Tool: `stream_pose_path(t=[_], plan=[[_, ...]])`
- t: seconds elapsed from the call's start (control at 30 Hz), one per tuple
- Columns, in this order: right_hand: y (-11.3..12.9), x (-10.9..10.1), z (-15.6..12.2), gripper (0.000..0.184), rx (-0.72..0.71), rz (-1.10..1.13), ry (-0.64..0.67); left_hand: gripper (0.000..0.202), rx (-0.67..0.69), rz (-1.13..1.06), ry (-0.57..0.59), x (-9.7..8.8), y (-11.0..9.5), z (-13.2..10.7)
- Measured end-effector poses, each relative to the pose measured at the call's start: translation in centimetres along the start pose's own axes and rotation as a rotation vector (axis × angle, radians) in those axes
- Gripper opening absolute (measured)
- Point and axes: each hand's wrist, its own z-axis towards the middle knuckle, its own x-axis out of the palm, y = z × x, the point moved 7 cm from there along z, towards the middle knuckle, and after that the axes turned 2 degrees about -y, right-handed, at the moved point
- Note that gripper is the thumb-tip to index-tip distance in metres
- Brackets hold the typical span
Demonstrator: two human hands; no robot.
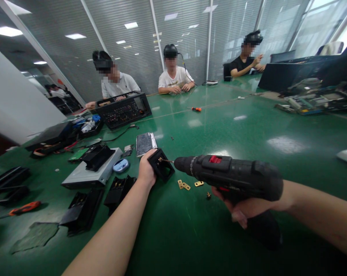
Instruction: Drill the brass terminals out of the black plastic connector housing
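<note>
My right hand (241, 209) is wrapped round the grip of a black cordless drill (231, 172) with a red switch on top. The drill points left, and its thin bit (168, 161) reaches a small brass-coloured piece (161, 159) on a black open-framed part (165, 172). That part is gripped at its left side by my left hand (147, 168), whose fingers are partly hidden behind it. Whether the bit touches the brass piece or sits just short of it, I cannot tell. Below the bit lie several brass plates (186, 186) and a small brass screw-like piece (208, 195).
On the left, black parts (83, 211) lie near a grey drive (90, 172), a blue round object (121, 165) and an orange screwdriver (25, 208). Another screwdriver (196, 109) lies farther off. Three people sit across the green table (219, 126); circuit boards (314, 99) are piled at right.
</note>
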Motion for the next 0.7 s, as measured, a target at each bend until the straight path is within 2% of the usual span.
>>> stream_pose_path(t=[0.13,0.3,0.43,0.6,0.7], plan=[[0.02,-0.04,0.07,0.054,0.014,0.001,-0.001,0.032,-0.015,-0.005,0.0,-0.05,0.13,-0.02],[0.04,0.1,0.05,0.061,0.016,0.021,-0.001,0.037,-0.009,-0.001,-0.011,-0.22,0.15,0.06],[-0.07,0.18,0.27,0.057,0.01,0.043,0.019,0.036,0.0,-0.002,0.0,-0.24,0.15,0.03],[-0.19,0.27,0.78,0.062,0.009,0.069,0.082,0.033,0.011,0.001,0.005,-0.32,0.21,0.22],[0.07,0.45,0.48,0.062,0.006,0.089,0.065,0.032,0.023,-0.007,0.022,-0.27,0.23,0.49]])
